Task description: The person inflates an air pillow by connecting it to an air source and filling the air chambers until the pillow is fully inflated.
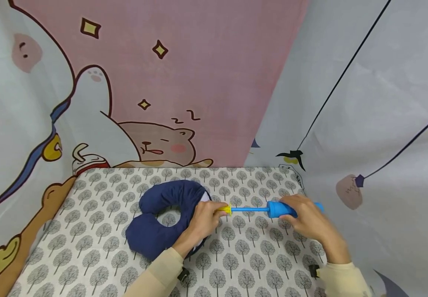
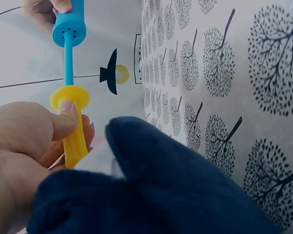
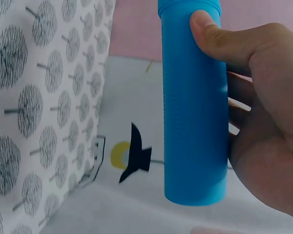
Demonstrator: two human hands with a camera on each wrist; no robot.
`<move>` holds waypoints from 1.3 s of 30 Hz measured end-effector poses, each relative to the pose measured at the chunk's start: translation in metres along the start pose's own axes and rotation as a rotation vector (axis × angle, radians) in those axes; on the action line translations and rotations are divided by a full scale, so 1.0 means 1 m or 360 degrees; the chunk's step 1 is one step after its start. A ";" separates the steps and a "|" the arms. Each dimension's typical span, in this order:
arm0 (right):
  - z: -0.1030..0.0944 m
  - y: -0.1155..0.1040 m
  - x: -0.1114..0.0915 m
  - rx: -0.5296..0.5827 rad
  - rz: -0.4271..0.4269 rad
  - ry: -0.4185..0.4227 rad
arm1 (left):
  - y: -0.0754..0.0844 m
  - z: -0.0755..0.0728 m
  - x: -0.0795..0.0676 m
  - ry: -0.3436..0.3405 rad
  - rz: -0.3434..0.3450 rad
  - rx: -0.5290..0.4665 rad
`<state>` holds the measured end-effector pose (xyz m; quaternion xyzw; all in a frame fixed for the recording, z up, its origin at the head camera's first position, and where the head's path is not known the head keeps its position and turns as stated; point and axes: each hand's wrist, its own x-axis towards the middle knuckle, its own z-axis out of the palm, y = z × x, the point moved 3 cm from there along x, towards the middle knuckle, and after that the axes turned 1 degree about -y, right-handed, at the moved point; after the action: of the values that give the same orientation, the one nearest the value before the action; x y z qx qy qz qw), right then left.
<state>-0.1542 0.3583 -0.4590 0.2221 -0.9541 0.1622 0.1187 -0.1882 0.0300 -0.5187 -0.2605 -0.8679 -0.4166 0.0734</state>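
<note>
A blue hand pump (image 1: 250, 209) is stretched out level above the patterned cloth, its thin rod drawn out of the barrel. My right hand (image 1: 304, 216) grips the blue barrel (image 3: 194, 112), thumb along one side and fingers round the back. At the other end, my left hand (image 1: 206, 218) pinches the yellow end piece (image 2: 74, 131) between thumb and fingers. A navy U-shaped neck pillow (image 1: 150, 237) lies under and beside the left hand, its gap facing left. White material (image 1: 205, 197) shows at its right edge, close to the yellow tip (image 2: 74, 158).
The tree-print cloth (image 1: 87, 251) covers the surface under both hands. Behind it hangs a pink cartoon sheet (image 1: 214, 82), with a white sheet (image 1: 392, 103) along the right side. Small black pieces (image 1: 313, 271) show at both wrists.
</note>
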 end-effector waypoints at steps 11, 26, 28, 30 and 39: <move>0.024 -0.034 0.021 -0.0052 -0.0190 0.0073 | 0.001 0.002 -0.001 0.0041 0.0051 0.0016; 0.054 -0.074 0.047 -0.0100 -0.0281 0.0048 | 0.002 0.004 0.001 0.0022 0.0023 0.0037; 0.055 -0.074 0.047 -0.0101 -0.0268 0.0026 | 0.002 0.003 0.001 0.0010 0.0018 0.0031; 0.055 -0.072 0.046 -0.0093 -0.0246 0.0011 | 0.003 0.002 0.001 -0.0002 0.0010 0.0020; 0.036 -0.039 0.023 0.0002 -0.0121 -0.0004 | 0.000 0.003 0.001 -0.0058 -0.0026 -0.0063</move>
<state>-0.1616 0.3031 -0.4748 0.2584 -0.9450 0.1578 0.1235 -0.1882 0.0324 -0.5202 -0.2625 -0.8628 -0.4294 0.0490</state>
